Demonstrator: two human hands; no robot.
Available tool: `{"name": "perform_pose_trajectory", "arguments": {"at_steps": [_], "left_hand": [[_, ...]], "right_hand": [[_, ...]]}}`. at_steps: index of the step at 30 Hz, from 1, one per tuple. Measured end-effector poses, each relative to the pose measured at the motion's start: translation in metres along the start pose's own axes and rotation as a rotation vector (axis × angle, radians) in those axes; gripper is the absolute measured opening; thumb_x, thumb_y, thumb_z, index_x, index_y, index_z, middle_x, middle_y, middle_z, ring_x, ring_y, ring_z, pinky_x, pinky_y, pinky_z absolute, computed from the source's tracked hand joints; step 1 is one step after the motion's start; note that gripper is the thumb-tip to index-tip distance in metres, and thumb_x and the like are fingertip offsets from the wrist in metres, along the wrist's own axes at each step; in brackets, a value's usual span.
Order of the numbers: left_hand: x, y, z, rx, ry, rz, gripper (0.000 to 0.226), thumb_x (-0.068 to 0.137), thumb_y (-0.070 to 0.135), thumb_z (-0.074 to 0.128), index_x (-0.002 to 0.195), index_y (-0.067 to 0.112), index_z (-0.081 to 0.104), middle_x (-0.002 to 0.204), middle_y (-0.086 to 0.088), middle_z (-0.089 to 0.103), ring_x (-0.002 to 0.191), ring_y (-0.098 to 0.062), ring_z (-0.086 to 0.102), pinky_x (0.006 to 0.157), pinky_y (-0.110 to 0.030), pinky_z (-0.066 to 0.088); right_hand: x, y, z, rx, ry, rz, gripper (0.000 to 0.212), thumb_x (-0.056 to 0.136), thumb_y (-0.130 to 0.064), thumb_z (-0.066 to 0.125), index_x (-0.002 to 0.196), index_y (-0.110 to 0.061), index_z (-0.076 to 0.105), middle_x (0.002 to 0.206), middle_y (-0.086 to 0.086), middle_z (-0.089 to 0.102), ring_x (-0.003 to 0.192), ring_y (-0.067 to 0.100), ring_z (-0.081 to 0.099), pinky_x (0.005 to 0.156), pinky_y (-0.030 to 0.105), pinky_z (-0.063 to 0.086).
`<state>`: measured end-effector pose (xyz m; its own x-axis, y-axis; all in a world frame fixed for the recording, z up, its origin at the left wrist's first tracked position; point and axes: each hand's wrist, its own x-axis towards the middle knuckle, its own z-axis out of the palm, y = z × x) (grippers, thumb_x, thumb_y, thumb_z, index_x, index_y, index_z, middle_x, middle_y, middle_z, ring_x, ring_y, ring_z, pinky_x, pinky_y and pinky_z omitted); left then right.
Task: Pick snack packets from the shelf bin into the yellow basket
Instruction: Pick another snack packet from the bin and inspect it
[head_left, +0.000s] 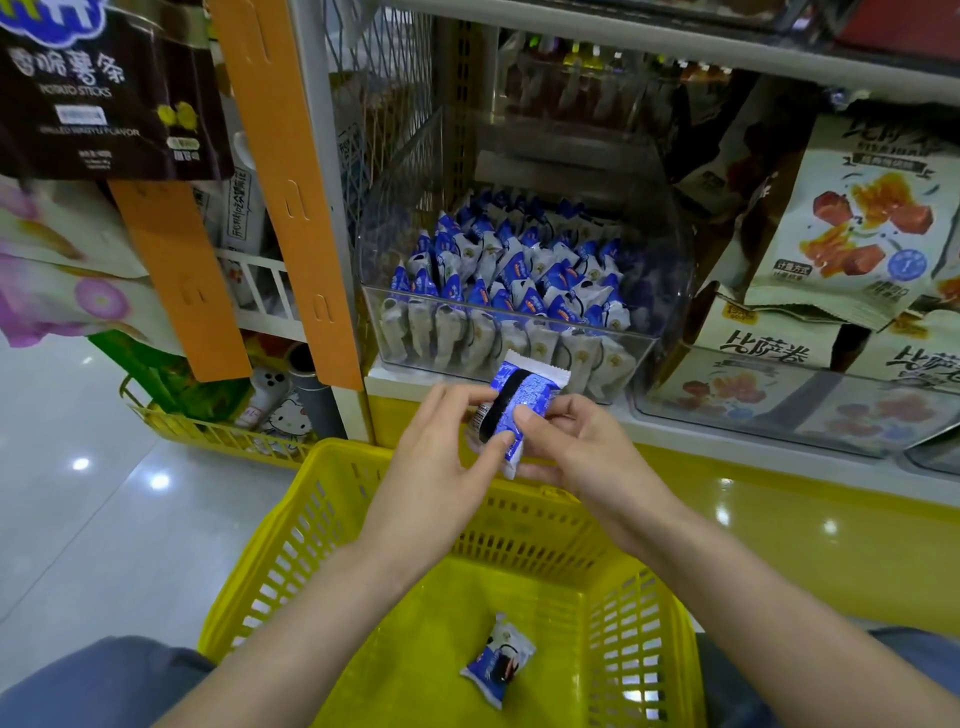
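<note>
Your left hand (441, 467) and right hand (571, 447) both pinch one blue-and-white snack packet (519, 410), thumbs on its front and fingers curled behind. You hold it tilted just above the far rim of the yellow basket (332, 467), in front of the clear shelf bin (649, 332).

A second packet (498, 660) lies alone on the basket floor, between your forearms. The bin sits on a white shelf ledge (727, 431) and is packed with rows of matching packets (509, 280).

To its right, pale bags (841, 218) printed with orange-red cubes lean in a stack. To its left, orange strips (291, 182) hang down the shelf upright, and a dark potato sticks bag (104, 93) hangs at the top corner.

Below the ledge runs a glossy yellow plinth (779, 519). The floor (78, 493) is pale polished tile, reflecting ceiling lights.
</note>
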<state>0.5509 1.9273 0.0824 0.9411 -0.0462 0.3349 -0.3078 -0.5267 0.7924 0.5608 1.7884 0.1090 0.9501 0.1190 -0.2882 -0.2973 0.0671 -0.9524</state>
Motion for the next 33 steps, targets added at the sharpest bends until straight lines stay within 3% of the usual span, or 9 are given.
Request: {"name": "perform_pose_trajectory", "arguments": {"at_steps": [6,9,11,15,19,22,26,33], "left_hand": [[0.009,-0.003,-0.005,-0.146,-0.067,-0.090,0.034,0.082,0.011,0.067,0.092,0.040,0.052,0.098,0.015,0.060,0.086,-0.003,0.058,0.066,-0.012,0.047],[0.009,-0.005,-0.006,-0.114,-0.096,-0.046,0.037,0.087,0.005,0.058,0.095,0.040,0.050,0.097,0.015,0.061,0.083,-0.002,0.058,0.066,-0.011,0.046],[0.007,-0.006,-0.004,-0.048,-0.095,-0.019,0.034,0.088,0.003,0.052,0.104,0.033,0.053,0.100,0.016,0.059,0.084,0.001,0.056,0.067,-0.008,0.042],[0.005,-0.008,-0.003,0.087,-0.050,0.034,0.024,0.092,0.011,0.050,0.114,0.019,0.056,0.106,0.008,0.059,0.090,-0.004,0.054,0.078,-0.020,0.045],[0.005,-0.005,-0.006,0.196,-0.006,0.071,0.019,0.093,0.016,0.050,0.111,0.013,0.057,0.099,-0.002,0.065,0.087,-0.016,0.059,0.074,-0.030,0.047],[0.006,-0.003,-0.006,0.198,-0.004,0.043,0.018,0.094,0.013,0.046,0.109,0.011,0.055,0.096,-0.005,0.064,0.086,-0.020,0.059,0.070,-0.026,0.042],[0.007,0.000,-0.009,0.263,-0.052,0.033,0.018,0.096,0.022,0.043,0.107,0.012,0.054,0.094,-0.006,0.064,0.084,-0.024,0.059,0.070,-0.039,0.047],[0.007,-0.005,-0.009,0.344,-0.047,0.042,0.016,0.097,0.023,0.041,0.090,0.013,0.051,0.073,0.002,0.052,0.067,-0.020,0.051,0.055,-0.031,0.033]], "right_hand": [[-0.001,0.001,0.002,-0.060,-0.005,-0.031,0.024,0.089,-0.016,0.059,0.105,-0.005,0.045,0.098,0.008,0.067,0.065,-0.001,0.065,0.054,0.016,0.051],[-0.001,0.003,0.004,-0.080,0.008,-0.086,0.031,0.087,-0.013,0.061,0.111,-0.007,0.041,0.109,0.012,0.064,0.069,0.002,0.066,0.056,0.019,0.054],[-0.001,0.006,0.005,-0.184,0.010,-0.147,0.041,0.086,-0.015,0.062,0.119,-0.014,0.038,0.112,0.006,0.063,0.077,0.009,0.068,0.064,0.026,0.057],[-0.001,0.013,0.006,-0.286,-0.038,-0.181,0.041,0.087,-0.016,0.062,0.122,-0.020,0.043,0.112,0.002,0.063,0.085,0.019,0.068,0.073,0.037,0.058],[0.000,0.013,0.005,-0.346,-0.108,-0.198,0.034,0.087,-0.015,0.062,0.116,-0.025,0.048,0.109,0.001,0.064,0.083,0.018,0.069,0.069,0.033,0.058],[0.000,0.010,0.005,-0.402,-0.122,-0.209,0.037,0.086,-0.016,0.063,0.118,-0.027,0.048,0.109,0.001,0.064,0.084,0.020,0.069,0.072,0.037,0.058],[0.001,0.009,0.003,-0.517,-0.131,-0.191,0.038,0.086,-0.018,0.064,0.120,-0.021,0.048,0.110,0.003,0.064,0.086,0.027,0.068,0.079,0.046,0.054],[0.000,0.014,0.004,-0.631,-0.157,-0.201,0.041,0.086,-0.019,0.064,0.124,-0.021,0.049,0.108,0.003,0.064,0.084,0.029,0.065,0.077,0.044,0.054]]}}
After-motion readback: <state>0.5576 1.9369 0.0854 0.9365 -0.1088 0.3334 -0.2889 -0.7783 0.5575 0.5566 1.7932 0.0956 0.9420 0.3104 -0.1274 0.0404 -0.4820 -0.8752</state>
